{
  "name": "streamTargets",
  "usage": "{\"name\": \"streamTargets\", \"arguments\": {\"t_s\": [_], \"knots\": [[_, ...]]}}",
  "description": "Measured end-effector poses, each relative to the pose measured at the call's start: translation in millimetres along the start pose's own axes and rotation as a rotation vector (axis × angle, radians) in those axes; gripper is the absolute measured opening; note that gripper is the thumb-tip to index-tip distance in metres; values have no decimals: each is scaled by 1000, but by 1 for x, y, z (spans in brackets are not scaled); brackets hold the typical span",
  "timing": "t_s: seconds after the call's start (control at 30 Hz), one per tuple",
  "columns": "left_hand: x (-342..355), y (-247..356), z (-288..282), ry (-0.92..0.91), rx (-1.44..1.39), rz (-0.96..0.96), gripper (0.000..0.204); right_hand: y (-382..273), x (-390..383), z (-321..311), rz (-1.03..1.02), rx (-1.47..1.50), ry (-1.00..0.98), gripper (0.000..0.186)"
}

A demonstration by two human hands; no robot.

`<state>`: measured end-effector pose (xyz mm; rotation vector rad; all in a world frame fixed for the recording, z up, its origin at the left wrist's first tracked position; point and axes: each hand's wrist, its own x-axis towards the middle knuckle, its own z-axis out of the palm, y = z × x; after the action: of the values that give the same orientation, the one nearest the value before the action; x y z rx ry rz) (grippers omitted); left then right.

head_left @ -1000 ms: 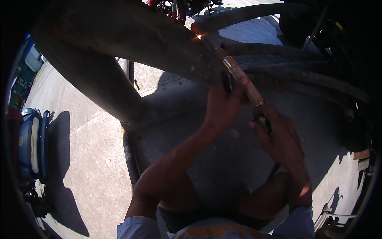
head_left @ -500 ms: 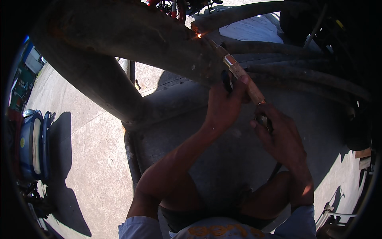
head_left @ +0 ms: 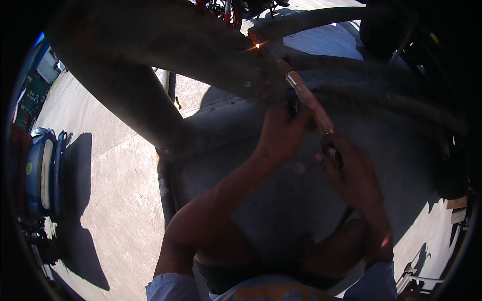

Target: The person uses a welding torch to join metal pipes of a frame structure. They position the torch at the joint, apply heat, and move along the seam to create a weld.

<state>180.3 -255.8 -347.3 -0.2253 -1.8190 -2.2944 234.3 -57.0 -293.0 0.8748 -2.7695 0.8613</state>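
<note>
A gas torch (head_left: 312, 104) with a light brown handle and a shiny metal collar runs slantwise between my hands. My left hand (head_left: 282, 138) is closed on the handle; a small dark part shows beside its fingers. Lower down, the fingers of my right hand (head_left: 355, 175) wrap the rear end, where metal fittings show. At the far tip a bright orange-white spot (head_left: 257, 45) glows, next to the end of a curved metal tube (head_left: 306, 21). Beside it slants a thick dark pipe (head_left: 201, 60); the exact contact is too dark to tell.
Another thick pipe (head_left: 128, 105) slopes down on the left to meet a crosswise pipe (head_left: 216, 128) near the floor. More curved tubes (head_left: 381, 93) lie to the right. A blue seat-like object (head_left: 40, 173) stands at far left. Wheeled machinery (head_left: 226, 12) is at the back.
The view has shifted slightly, so the pipes and the glow sit a little lower and to the right. The glow is smaller and star-shaped. Both hands keep their hold on the torch.
</note>
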Motion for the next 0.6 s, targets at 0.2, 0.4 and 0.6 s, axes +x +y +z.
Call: {"name": "streamTargets", "arguments": {"t_s": [0.2, 0.4, 0.6], "knots": [[8, 13, -1, -9, 161, -95, 44, 12, 5, 1, 9, -11, -14, 33], [20, 14, -3, -13, 19, -219, 46, 28, -1, 6, 25, -128, -23, 33], [29, 20, -15, -87, 13, -313, 45, 19, 1, 4, 63, -189, -86, 33]]}}
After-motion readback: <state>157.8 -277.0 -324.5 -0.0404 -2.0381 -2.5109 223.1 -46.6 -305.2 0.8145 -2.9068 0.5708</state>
